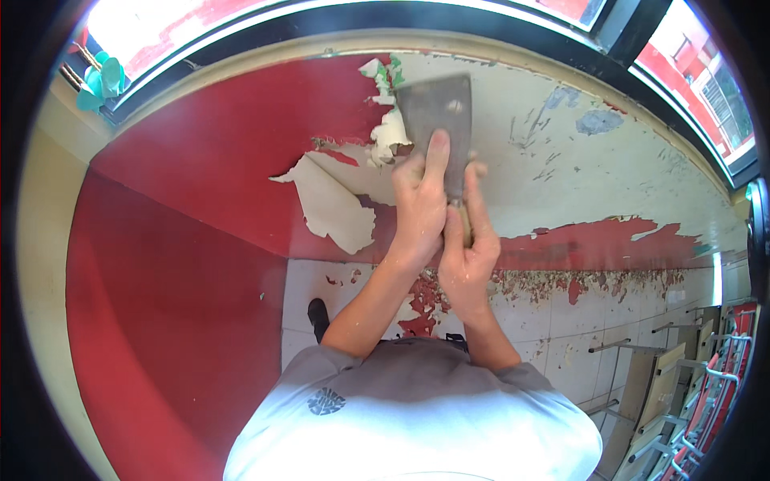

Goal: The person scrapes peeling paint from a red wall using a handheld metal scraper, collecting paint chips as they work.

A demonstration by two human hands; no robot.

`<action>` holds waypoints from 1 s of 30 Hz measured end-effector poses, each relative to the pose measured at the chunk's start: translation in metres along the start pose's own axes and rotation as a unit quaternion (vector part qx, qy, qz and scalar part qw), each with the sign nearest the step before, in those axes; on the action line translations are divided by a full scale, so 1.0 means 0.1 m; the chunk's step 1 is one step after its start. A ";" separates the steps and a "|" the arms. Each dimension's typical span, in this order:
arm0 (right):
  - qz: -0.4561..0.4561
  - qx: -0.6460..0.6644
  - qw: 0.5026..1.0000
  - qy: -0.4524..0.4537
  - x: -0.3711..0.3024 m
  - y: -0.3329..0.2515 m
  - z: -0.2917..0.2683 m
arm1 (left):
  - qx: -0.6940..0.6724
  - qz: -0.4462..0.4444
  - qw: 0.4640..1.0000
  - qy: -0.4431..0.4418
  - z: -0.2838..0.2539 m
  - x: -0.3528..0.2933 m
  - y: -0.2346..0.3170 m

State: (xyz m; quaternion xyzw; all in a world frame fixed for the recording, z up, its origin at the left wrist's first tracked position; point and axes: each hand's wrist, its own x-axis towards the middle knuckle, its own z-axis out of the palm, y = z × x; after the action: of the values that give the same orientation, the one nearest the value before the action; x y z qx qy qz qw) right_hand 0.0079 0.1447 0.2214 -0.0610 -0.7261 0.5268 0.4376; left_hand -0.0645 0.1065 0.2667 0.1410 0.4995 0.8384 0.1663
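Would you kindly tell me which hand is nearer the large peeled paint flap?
Left: the left hand is right of the large peeled paint flap; the right hand is farther right, beyond the left.

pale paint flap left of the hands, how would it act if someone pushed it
The paint flap is probably light and floppy: it looks thin and droops from the red wall. It may tear easily, given its ragged edges and the broken flakes on the floor.

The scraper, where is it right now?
In the head view, the scraper is in the upper middle, slightly right of centre, held by the left hand and right hand, with a curled cream paint flake just to its left.
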 end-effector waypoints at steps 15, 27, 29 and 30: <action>0.070 0.169 0.983 0.007 -0.16 0.01 0.29 | 0.044 0.020 0.999 -0.019 -0.20 0.01 0.08; 0.052 0.157 0.986 0.029 -0.13 0.02 0.31 | 0.069 0.020 0.997 -0.009 -0.19 0.08 0.05; 0.083 0.170 0.982 0.027 -0.05 -0.06 0.30 | 0.062 0.025 0.998 -0.013 -0.15 0.12 0.15; 0.086 0.172 0.981 0.028 -0.06 -0.08 0.30 | 0.053 0.030 0.998 -0.015 -0.14 0.11 0.20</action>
State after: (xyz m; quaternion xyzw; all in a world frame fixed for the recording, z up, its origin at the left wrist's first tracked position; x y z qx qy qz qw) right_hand -0.0063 0.1170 0.2225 -0.0615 -0.6043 0.6776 0.4145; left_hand -0.0832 0.0914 0.2786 0.1766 0.5367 0.8129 0.1410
